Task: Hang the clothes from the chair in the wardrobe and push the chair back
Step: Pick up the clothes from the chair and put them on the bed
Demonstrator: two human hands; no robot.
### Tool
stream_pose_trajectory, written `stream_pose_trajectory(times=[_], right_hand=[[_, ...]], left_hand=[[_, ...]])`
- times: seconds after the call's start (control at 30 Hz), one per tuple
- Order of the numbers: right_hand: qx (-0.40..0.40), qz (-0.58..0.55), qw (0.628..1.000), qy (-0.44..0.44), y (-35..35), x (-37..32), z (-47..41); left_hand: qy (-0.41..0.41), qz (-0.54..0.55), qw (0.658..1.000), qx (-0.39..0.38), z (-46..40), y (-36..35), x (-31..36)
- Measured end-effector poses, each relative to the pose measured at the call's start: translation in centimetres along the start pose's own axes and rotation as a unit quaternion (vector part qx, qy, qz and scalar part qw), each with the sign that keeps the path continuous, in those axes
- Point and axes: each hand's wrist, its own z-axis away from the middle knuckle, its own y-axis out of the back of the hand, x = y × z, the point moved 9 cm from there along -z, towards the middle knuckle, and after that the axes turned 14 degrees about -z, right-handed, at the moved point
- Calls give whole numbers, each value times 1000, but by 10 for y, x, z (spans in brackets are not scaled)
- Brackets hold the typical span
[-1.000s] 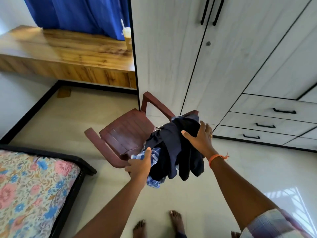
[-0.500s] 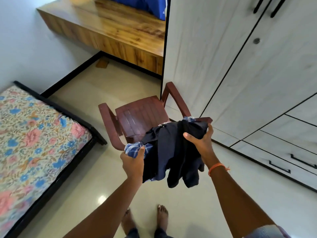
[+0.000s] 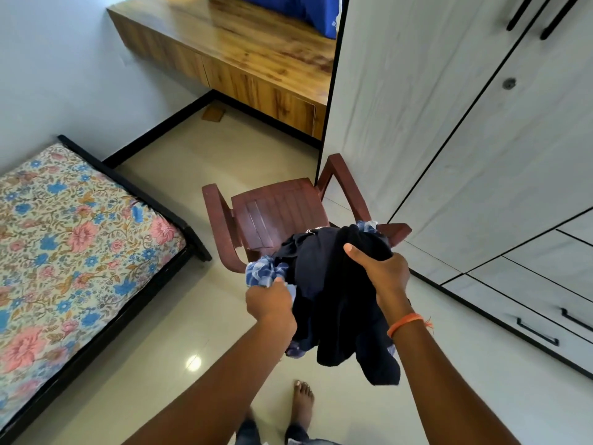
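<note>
Clothes, a dark navy garment (image 3: 337, 303) bundled with a blue checked cloth (image 3: 261, 273), hang just in front of the maroon plastic armchair (image 3: 276, 210), right hand (image 3: 383, 271) clutching the navy, left hand (image 3: 272, 300) pinching the checked cloth, apparently gathering both for carrying.

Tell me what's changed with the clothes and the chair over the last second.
Little. The left hand has gone from resting on the blue checked cloth to gripping it, and the right hand now clutches the dark clothes more tightly. The bundle has barely risen and is still over the chair back. The chair and closed wardrobe stayed put; the view shifted.
</note>
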Motion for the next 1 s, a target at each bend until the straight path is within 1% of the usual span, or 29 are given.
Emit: stream_pose_trajectory(times=[0.07,0.13,0.2,0.23,0.3,0.37,0.53,0.6,0.67,0.73,0.8,0.9,1.0], right_hand=[[-23,5,1000,-3,-8,2,5],[-45,-12,999,-8,-12,6,5],[-73,-32,997,-14,-16,12,5],[-86,-41,995,-19,-17,14,5],[-112,-57,992,-26,-19,13,8],[-130,-62,989,-26,-21,12,11],[-148,-71,985,-55,-17,21,11],[-153,-74,984,-57,-16,23,11],[-153,-82,984,-49,-15,21,12],[-154,-80,984,-35,-17,15,16],[-149,-48,988,-9,-21,7,19],[-141,27,990,13,-25,-3,21],[-141,6,990,16,-28,-11,25]], left_hand=[[-104,-75,992,5,4,1,24],[-201,-171,964,-24,19,-14,45],[-205,-231,949,-65,30,-25,48],[-174,-263,946,-74,30,-29,42],[-127,-323,935,-79,32,-32,33],[-119,-348,927,-74,37,-34,34],[-114,-332,936,-30,34,-24,22],[-109,-280,953,-48,31,-22,18],[-73,-213,970,-90,26,-25,11],[-38,-164,975,-147,26,-32,7],[-33,-113,975,-188,30,-40,10],[-18,-74,979,-187,28,-40,11],[76,-35,978,-189,18,-32,-1]])
